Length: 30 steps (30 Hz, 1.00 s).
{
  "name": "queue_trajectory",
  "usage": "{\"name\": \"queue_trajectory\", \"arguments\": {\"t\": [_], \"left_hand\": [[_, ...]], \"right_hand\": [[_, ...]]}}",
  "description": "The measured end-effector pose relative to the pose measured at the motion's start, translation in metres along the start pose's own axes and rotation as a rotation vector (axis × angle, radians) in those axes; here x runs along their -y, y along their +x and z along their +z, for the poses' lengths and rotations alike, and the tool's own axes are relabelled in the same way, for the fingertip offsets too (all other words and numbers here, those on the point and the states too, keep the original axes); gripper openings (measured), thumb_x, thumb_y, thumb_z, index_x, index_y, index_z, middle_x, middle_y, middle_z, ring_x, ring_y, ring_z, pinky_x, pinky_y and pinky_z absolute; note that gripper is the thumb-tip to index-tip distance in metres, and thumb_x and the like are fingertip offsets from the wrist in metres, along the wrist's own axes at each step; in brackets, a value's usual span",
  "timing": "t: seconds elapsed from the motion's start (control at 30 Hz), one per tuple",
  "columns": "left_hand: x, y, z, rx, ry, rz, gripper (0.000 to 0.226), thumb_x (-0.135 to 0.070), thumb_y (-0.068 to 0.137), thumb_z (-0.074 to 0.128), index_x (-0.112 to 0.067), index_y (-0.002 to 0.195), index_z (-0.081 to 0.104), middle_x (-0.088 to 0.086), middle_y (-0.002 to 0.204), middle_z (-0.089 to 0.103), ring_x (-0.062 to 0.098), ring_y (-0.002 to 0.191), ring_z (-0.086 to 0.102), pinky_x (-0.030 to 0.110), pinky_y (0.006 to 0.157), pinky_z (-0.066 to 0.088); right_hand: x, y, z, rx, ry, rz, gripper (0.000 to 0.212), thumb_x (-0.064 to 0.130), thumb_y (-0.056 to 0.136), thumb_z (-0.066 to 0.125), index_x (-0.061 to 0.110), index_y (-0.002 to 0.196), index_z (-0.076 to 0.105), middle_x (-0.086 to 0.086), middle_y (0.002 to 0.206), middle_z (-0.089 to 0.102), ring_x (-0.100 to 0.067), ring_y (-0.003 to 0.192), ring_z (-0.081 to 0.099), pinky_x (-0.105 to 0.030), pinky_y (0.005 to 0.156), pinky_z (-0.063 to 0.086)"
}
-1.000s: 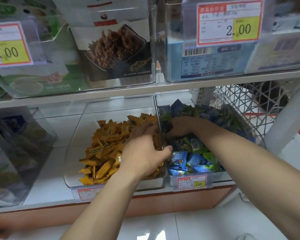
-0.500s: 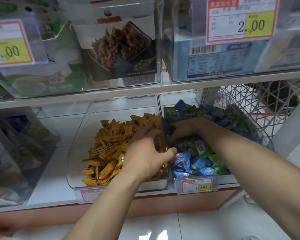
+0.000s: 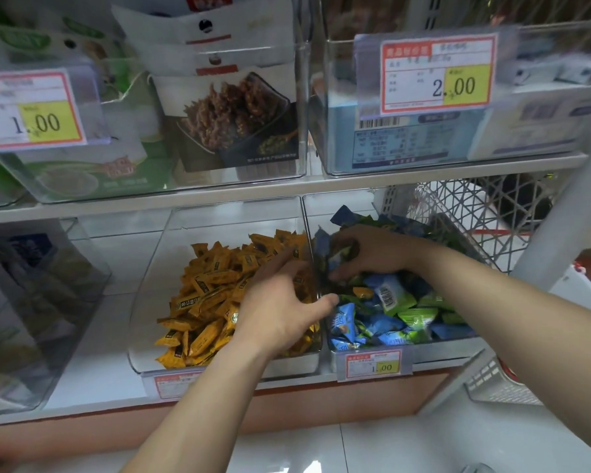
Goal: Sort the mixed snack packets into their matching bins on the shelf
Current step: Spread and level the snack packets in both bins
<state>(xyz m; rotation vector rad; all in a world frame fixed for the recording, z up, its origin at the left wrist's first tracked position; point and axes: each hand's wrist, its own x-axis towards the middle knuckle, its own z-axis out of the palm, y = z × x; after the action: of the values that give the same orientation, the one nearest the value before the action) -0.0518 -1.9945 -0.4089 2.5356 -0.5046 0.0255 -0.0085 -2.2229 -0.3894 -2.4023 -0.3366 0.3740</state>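
Note:
Yellow snack packets fill the clear middle bin on the lower shelf. Blue and green packets are heaped in the clear bin to its right. One yellow packet lies among them near the divider. My left hand rests over the yellow heap with fingers stretched forward and its thumb reaching across the divider. My right hand is deep in the right bin, fingers curled round a few blue and green packets.
Above, clear bins hold larger packs behind price tags. A clear bin with dark packets stands at the lower left. A white wire basket sits behind the right bin, another white basket at the lower right.
My right hand has curled tighter round packets at the back of the blue and green heap. My left hand stays over the yellow packets, thumb still across the divider.

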Motion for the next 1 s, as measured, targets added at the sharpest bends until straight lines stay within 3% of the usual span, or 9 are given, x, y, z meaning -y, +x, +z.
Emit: {"name": "queue_trajectory", "arguments": {"t": [0.1, 0.23, 0.4, 0.5, 0.6, 0.73, 0.87, 0.93, 1.0], "left_hand": [[-0.002, 0.001, 0.002, -0.044, 0.017, 0.036, 0.074, -0.082, 0.064, 0.054, -0.046, 0.128, 0.045, -0.013, 0.144, 0.045, 0.017, 0.131, 0.042, 0.034, 0.099, 0.044], [-0.012, 0.002, 0.004, -0.096, 0.044, 0.085, 0.073, -0.073, 0.07, 0.06, -0.041, 0.133, 0.042, -0.007, 0.137, 0.048, 0.021, 0.127, 0.043, 0.037, 0.1, 0.046], [-0.034, 0.002, 0.009, -0.133, 0.116, 0.187, 0.071, -0.067, 0.074, 0.061, -0.034, 0.137, 0.049, -0.009, 0.144, 0.045, 0.017, 0.135, 0.038, 0.035, 0.106, 0.043], [-0.045, 0.001, 0.016, -0.104, 0.182, 0.282, 0.066, -0.065, 0.078, 0.06, -0.035, 0.136, 0.051, -0.01, 0.14, 0.05, 0.017, 0.132, 0.042, 0.04, 0.11, 0.039], [-0.053, 0.001, 0.023, -0.055, 0.212, 0.373, 0.056, -0.064, 0.083, 0.055, -0.041, 0.134, 0.051, -0.013, 0.13, 0.061, 0.015, 0.126, 0.05, 0.046, 0.114, 0.03], [-0.058, 0.002, 0.032, -0.078, 0.269, 0.39, 0.037, -0.062, 0.087, 0.049, -0.044, 0.114, 0.066, -0.016, 0.114, 0.069, 0.016, 0.115, 0.059, 0.053, 0.113, 0.024], [-0.057, 0.003, 0.032, -0.052, 0.271, 0.385, 0.038, -0.064, 0.088, 0.045, -0.045, 0.112, 0.068, -0.017, 0.114, 0.068, 0.014, 0.117, 0.057, 0.05, 0.117, 0.019], [-0.058, 0.003, 0.029, -0.05, 0.196, 0.355, 0.041, -0.063, 0.089, 0.048, -0.041, 0.119, 0.065, -0.017, 0.121, 0.065, 0.013, 0.121, 0.054, 0.046, 0.116, 0.026], [-0.06, 0.004, 0.022, -0.121, 0.046, 0.296, 0.05, -0.061, 0.088, 0.055, -0.038, 0.132, 0.054, -0.01, 0.126, 0.062, 0.017, 0.12, 0.054, 0.04, 0.102, 0.045]], "right_hand": [[0.001, -0.021, -0.015, -0.144, -0.043, -0.031, 0.035, 0.062, 0.066, 0.076, 0.062, 0.099, 0.063, 0.032, 0.11, 0.065, 0.009, 0.1, 0.06, -0.011, 0.084, 0.047], [-0.008, -0.048, -0.026, -0.231, -0.146, 0.032, 0.039, 0.044, 0.07, 0.086, 0.054, 0.097, 0.059, 0.028, 0.109, 0.06, -0.006, 0.107, 0.059, -0.025, 0.089, 0.046], [-0.005, -0.066, -0.027, -0.006, -0.328, 0.181, 0.071, 0.035, 0.069, 0.087, 0.035, 0.131, 0.053, 0.014, 0.122, 0.054, -0.011, 0.111, 0.055, -0.03, 0.096, 0.048], [0.003, -0.07, -0.027, 0.091, -0.289, 0.21, 0.07, 0.017, 0.074, 0.076, 0.034, 0.136, 0.049, 0.007, 0.128, 0.057, -0.016, 0.109, 0.059, -0.038, 0.094, 0.051], [0.005, -0.074, -0.032, 0.099, -0.275, 0.166, 0.064, 0.004, 0.077, 0.065, 0.032, 0.133, 0.054, 0.008, 0.128, 0.059, -0.015, 0.114, 0.057, -0.036, 0.098, 0.048], [-0.002, -0.081, -0.039, -0.031, -0.183, 0.127, 0.05, -0.001, 0.08, 0.064, 0.039, 0.111, 0.067, 0.022, 0.108, 0.065, 0.004, 0.097, 0.061, -0.009, 0.079, 0.045], [-0.009, -0.09, -0.043, -0.217, -0.044, 0.105, 0.042, 0.006, 0.079, 0.076, 0.043, 0.098, 0.07, 0.017, 0.097, 0.071, 0.001, 0.085, 0.065, -0.015, 0.075, 0.048], [-0.009, -0.093, -0.041, -0.265, 0.034, 0.084, 0.041, 0.003, 0.077, 0.078, 0.037, 0.099, 0.071, 0.013, 0.096, 0.074, -0.001, 0.085, 0.067, -0.017, 0.076, 0.049], [-0.003, -0.097, -0.039, -0.337, 0.166, 0.052, 0.038, 0.0, 0.077, 0.08, 0.03, 0.1, 0.073, 0.008, 0.095, 0.076, -0.004, 0.087, 0.069, -0.02, 0.079, 0.049]]}}
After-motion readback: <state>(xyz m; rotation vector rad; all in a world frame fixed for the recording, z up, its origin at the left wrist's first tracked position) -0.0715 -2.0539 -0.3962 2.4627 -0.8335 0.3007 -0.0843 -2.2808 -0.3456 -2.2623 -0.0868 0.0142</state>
